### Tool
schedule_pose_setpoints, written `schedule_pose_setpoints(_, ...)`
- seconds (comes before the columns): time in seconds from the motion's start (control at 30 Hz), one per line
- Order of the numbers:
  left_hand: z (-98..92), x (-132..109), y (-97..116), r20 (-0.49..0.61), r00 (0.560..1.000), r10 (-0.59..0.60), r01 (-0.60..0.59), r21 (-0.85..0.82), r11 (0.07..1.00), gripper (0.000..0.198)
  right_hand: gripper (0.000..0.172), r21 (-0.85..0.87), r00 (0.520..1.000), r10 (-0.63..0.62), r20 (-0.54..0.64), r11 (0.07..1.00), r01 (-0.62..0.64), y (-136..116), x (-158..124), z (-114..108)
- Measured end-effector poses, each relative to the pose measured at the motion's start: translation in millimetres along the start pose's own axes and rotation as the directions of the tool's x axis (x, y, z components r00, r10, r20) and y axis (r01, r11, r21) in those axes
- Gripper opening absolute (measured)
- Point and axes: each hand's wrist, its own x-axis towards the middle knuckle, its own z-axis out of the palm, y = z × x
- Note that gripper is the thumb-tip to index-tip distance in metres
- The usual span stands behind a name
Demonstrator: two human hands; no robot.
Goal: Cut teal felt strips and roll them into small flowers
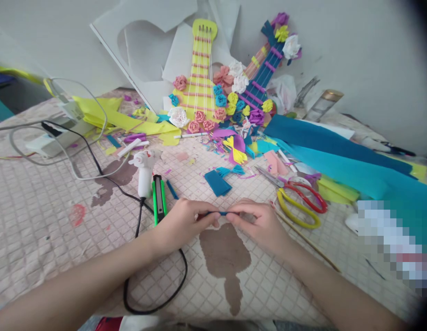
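Observation:
Both my hands meet at the middle of the table and pinch a thin blue strip [222,213] between them. My left hand [184,224] grips its left end with fingers curled closed. At the strip's right end, my right hand [258,223] is closed the same way, thumb and fingers pressed together. A folded blue foam piece [217,182] lies just beyond my hands. To the left of my left hand lie a white glue gun [145,172] and a green utility knife [159,198].
Scissors with red handles [308,195] and yellow handles [296,212] lie to the right. Blue and teal foam sheets [351,161] cover the right side. Two foam guitars with paper flowers [203,87] lean against the wall. A black cable [154,294] loops near the front edge.

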Motion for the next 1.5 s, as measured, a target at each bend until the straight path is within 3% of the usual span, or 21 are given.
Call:
schedule_pose_setpoints(0.23, -0.2, -1, -1, -0.023, 1.0, -0.007, 0.006, -0.019, 1.0, 0.025, 0.013, -0.005, 0.998, 0.031, -0.058, 0.999, -0.032, 2, -2, -6)
schedule_pose_setpoints(0.47, 1.5, -2, 4, -0.086, 0.996, -0.007, 0.003, -0.046, 0.999, 0.026, 0.018, 0.197, 0.985, 0.168, -0.039, 0.968, -0.157, 8, 0, -1)
schedule_pose_setpoints(0.63, 3.0, -2, 4, -0.027, 0.999, 0.039, -0.04, -0.042, 0.998, 0.025, 0.016, 0.333, 0.976, 0.208, -0.06, 0.926, -0.177, 5, 2, -1)
schedule_pose_setpoints(0.8, 7.0, -5, 5, 0.001, 0.998, 0.064, -0.064, -0.017, 0.998, 0.029, 0.017, 0.34, 0.982, 0.185, 0.037, 0.922, -0.186, -5, 1, 4)
schedule_pose_setpoints(0.93, -6.6, -7, 7, 0.008, 0.984, 0.176, -0.176, 0.147, 0.973, 0.032, 0.021, 0.33, 0.982, 0.176, 0.069, 0.925, -0.189, -9, 7, 3)
schedule_pose_setpoints(1.07, -41.2, -6, -2, -0.098, 0.958, 0.271, -0.199, 0.454, 0.869, 0.027, 0.021, 0.274, 0.982, 0.191, -0.004, 0.944, -0.183, -16, 21, -9)
schedule_pose_setpoints(1.2, -67.2, -3, -18, 0.004, 0.966, 0.257, -0.196, 0.659, 0.726, 0.025, 0.021, 0.314, 0.987, 0.134, -0.086, 0.944, -0.101, -26, 37, -17)
schedule_pose_setpoints(1.33, -67.4, -1, -26, 0.099, 0.984, 0.15, -0.173, 0.752, 0.636, 0.025, 0.023, 0.364, 0.985, 0.12, -0.123, 0.929, -0.068, -27, 43, -12)
schedule_pose_setpoints(1.5, -59.6, -1, -29, 0.088, 0.991, 0.098, -0.129, 0.789, 0.601, 0.021, 0.024, 0.372, 0.978, 0.161, -0.13, 0.923, -0.103, -16, 37, -9)
